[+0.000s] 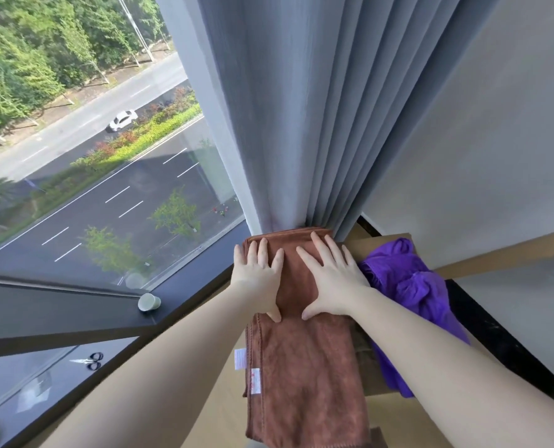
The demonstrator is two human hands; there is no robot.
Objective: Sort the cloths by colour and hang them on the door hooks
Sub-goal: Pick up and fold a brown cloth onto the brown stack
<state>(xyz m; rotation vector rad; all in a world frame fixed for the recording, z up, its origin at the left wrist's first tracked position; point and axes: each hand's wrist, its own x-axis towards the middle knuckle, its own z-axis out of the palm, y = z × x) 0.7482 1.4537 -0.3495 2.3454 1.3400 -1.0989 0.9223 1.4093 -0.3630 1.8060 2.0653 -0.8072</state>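
While a pale cup point(149, 301) rests on the dark sill point(59, 313), the left hand point(258, 279) and right hand point(333, 282) press flat, fingers spread, on the folded brown cloth point(301, 367) below the grey curtain point(301, 124); a crumpled purple cloth point(408, 286) lies just beside it, rightward

The brown cloth point(301, 367) is folded into a long, fuzzy strip. It lies flat with its far end against the foot of the curtain point(301, 108), and two small white labels sit on its left edge. Just beside it on the right, the purple cloth point(408, 286) lies crumpled in a loose heap.
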